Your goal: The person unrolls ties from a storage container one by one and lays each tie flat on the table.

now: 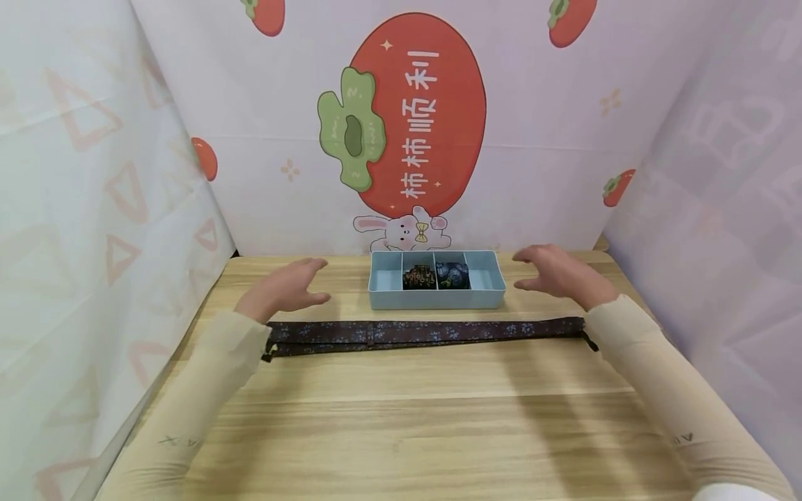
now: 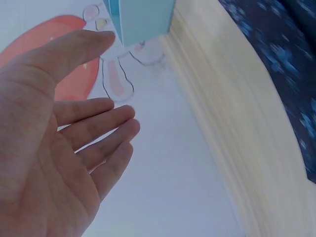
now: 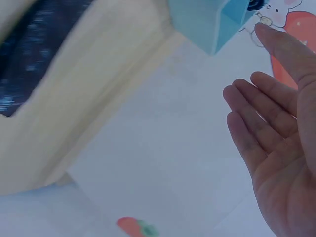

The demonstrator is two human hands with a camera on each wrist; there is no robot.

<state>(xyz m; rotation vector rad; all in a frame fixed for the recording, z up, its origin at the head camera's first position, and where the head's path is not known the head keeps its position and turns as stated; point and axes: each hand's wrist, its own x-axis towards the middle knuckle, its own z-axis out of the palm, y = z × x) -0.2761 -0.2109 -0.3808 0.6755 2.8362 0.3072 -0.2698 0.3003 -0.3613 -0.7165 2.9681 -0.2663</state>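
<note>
A dark necktie [image 1: 438, 332] with small blue flowers lies folded lengthwise in a long strip across the table. Beyond it stands a light blue divided box [image 1: 436, 300]. Two middle compartments hold rolled fabric pieces: a black one with a gold and reddish pattern [image 1: 418, 277] and a dark blue patterned one [image 1: 452, 275]. My left hand [image 1: 285, 285] hovers left of the box with fingers extended and thumb apart, touching nothing. On the box's right, my right hand [image 1: 557, 275] hovers in a similar pose, also holding nothing. Both wrist views show the palms bare.
The wooden table [image 1: 401, 431] runs back to a white printed cloth [image 1: 282, 104] with persimmon and rabbit pictures. White cloth sides [image 1: 81, 209] enclose the table at left and right.
</note>
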